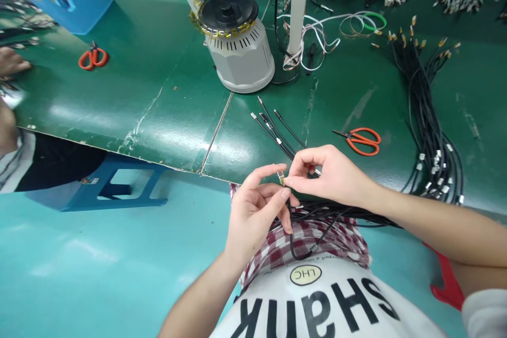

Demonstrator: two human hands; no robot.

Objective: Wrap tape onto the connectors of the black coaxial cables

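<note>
My left hand and my right hand meet at the near edge of the green table, both pinched on the small metal connector at the end of a thin black cable. The cable loops down over my lap. A bundle of black cables lies across my lap under my right wrist. Several loose black cables with metal tips lie on the table just beyond my hands.
Orange scissors lie right of my hands. A grey round machine with a black disc stands at the back centre, beside white posts. A large cable bundle runs down the right. More scissors and another person's hand are at left.
</note>
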